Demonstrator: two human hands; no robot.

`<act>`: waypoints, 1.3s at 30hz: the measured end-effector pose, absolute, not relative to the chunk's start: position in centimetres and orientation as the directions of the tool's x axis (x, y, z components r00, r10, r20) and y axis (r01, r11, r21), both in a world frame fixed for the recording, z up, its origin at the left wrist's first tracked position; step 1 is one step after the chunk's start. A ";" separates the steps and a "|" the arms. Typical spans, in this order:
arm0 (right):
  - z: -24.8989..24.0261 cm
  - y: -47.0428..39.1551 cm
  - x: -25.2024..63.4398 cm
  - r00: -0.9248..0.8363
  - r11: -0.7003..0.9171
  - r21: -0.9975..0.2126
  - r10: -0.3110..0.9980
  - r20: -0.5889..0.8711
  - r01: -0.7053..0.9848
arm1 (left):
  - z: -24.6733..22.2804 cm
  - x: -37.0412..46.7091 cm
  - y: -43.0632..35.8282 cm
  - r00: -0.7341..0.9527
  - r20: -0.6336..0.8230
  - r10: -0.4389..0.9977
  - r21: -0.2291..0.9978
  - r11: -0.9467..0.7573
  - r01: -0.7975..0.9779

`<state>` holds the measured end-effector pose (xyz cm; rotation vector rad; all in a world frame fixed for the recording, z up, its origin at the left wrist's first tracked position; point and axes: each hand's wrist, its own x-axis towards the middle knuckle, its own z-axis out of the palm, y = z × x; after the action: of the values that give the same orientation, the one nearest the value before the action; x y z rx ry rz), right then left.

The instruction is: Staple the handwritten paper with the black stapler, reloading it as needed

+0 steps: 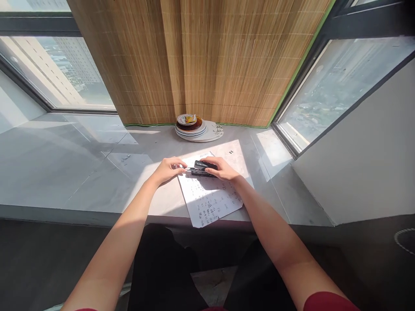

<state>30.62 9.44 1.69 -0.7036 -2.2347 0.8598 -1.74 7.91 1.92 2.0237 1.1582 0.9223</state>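
A black stapler (196,170) lies across handwritten paper sheets (207,201) on the stone sill, its top cover lifted away from the base. My right hand (222,167) wraps round its right end, thumb on the near side and fingers over the cover. At the stapler's left end, my left hand (171,168) pinches a small part that sticks out; the fingertips hide most of it, so I cannot tell exactly what it is. The sheets overlap, and their near corner reaches over the sill's front edge.
Stacked plates (191,134) stand at the back by the bamboo blind (210,65). Small dark bits, perhaps staple strips (231,152), lie right of the paper. More small pieces (126,158) lie on the left of the sill (97,181). Windows flank both sides.
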 end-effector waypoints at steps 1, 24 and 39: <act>1.7 9.4 30.7 -0.640 0.626 -0.743 0.676 0.366 0.236 | 2.1 -1.7 7.8 0.373 0.248 0.894 0.803 -0.405 0.436; 2.8 9.2 28.8 -0.696 0.741 -0.637 0.572 0.433 0.213 | 1.3 -0.2 7.8 0.529 0.174 0.831 0.858 -0.392 0.333; 2.4 9.0 30.6 -0.777 0.758 -0.629 0.498 0.385 0.174 | 0.9 -0.4 8.2 0.508 0.183 0.842 0.842 -0.401 0.361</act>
<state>30.60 9.01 2.36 -0.5032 -2.4065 0.7877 -0.36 8.20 0.93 1.9779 0.9841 0.7904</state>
